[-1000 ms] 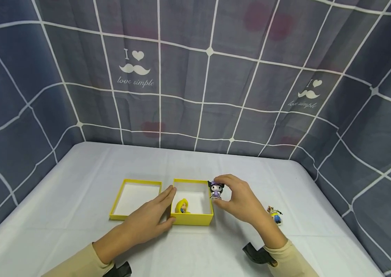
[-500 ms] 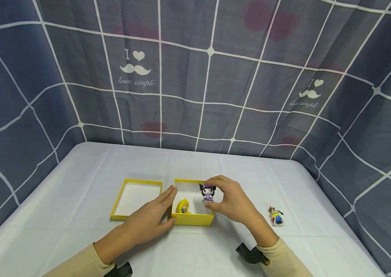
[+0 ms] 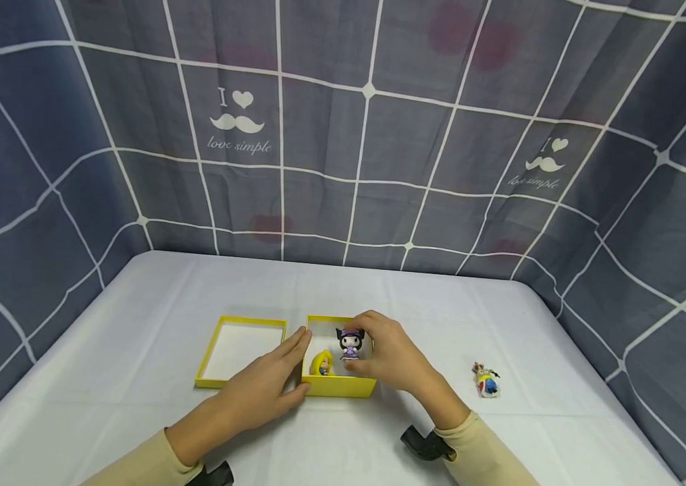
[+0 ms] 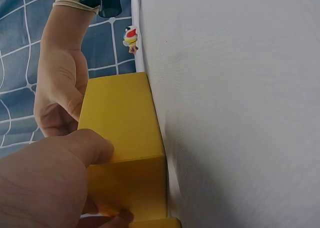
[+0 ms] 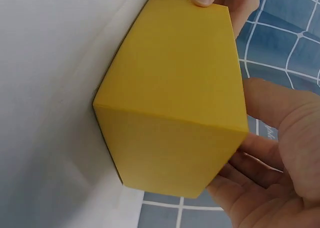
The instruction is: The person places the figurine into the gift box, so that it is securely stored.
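Observation:
A yellow open box (image 3: pixel 339 387) with a white inside stands on the table. My left hand (image 3: pixel 264 388) holds it at its left side, thumb on the front corner and fingers along the left wall. My right hand (image 3: pixel 388 354) pinches a small figurine (image 3: pixel 350 343) with a black eared hood and purple dress between thumb and fingers, upright within the box opening. To its left in the box sits a yellow-haired figurine (image 3: pixel 321 363). In the right wrist view, the box's yellow walls (image 5: pixel 170 63) hide both figurines.
The shallow yellow lid (image 3: pixel 209 351), white inside, lies left of the box, partly behind my left hand. Another small figurine (image 3: pixel 486 380), blue, yellow and red, lies on the white cloth (image 3: pixel 562 378) to the right. A grey-blue checked curtain (image 3: pixel 319 135) surrounds the table.
My right hand has carried the black-hooded figurine leftward and down, from beside the box's right wall to inside its opening. My left hand has stayed on the box.

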The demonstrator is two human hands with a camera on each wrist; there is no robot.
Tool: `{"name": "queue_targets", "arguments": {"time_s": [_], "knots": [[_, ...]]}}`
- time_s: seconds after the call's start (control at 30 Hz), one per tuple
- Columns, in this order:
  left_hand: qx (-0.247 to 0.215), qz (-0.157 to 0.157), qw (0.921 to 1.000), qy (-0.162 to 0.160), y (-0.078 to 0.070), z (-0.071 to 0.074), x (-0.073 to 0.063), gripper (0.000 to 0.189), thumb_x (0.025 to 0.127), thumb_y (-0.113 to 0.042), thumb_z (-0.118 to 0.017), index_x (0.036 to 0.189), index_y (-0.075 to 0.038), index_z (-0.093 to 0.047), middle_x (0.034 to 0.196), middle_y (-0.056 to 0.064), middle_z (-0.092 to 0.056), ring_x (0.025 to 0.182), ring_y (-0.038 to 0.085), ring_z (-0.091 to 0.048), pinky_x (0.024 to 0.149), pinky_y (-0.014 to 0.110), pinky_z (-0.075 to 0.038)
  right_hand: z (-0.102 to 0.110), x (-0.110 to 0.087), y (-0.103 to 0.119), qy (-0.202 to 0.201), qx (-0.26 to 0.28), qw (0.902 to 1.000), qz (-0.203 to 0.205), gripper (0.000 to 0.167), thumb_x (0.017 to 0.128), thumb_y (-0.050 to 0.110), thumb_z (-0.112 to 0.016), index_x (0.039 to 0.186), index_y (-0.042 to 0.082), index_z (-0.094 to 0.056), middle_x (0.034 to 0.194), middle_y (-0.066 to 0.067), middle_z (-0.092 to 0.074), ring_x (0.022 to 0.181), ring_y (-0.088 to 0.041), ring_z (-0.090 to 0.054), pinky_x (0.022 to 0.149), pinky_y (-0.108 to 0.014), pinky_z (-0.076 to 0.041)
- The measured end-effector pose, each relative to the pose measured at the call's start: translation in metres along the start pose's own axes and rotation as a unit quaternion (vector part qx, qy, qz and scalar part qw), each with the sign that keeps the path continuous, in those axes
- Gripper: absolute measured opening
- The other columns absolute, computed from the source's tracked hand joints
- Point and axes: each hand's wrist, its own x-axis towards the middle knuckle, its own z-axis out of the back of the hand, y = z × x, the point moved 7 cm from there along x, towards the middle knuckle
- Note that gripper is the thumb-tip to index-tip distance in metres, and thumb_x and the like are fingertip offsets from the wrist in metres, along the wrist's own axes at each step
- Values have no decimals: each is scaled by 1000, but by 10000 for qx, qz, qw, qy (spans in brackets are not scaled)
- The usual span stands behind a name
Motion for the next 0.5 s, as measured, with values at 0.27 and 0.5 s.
{"name": "queue_targets", "arguments": {"time_s": [0.27, 0.5], "knots": [[-3, 61, 10000, 30, 1, 0, -1, 78, 91, -38, -65, 152, -2, -31, 158, 14, -25, 134, 23, -41, 103, 39, -42, -5, 5, 4, 69, -30, 10000, 17, 48, 69, 22, -87, 111, 14, -67, 109, 7, -62, 100, -8, -58, 89, -33, -50], [-25, 35, 10000, -7, 0, 1, 0, 78, 91, -37, -66, 152, -2, -31, 158, 14, -26, 133, 24, -42, 103, 40, -43, -8, 10, 9, 187, -174, 9997, 5, 48, 68, 19, -87, 111, 10, -66, 108, 5, -62, 98, -11, -59, 87, -32, -51]]}}
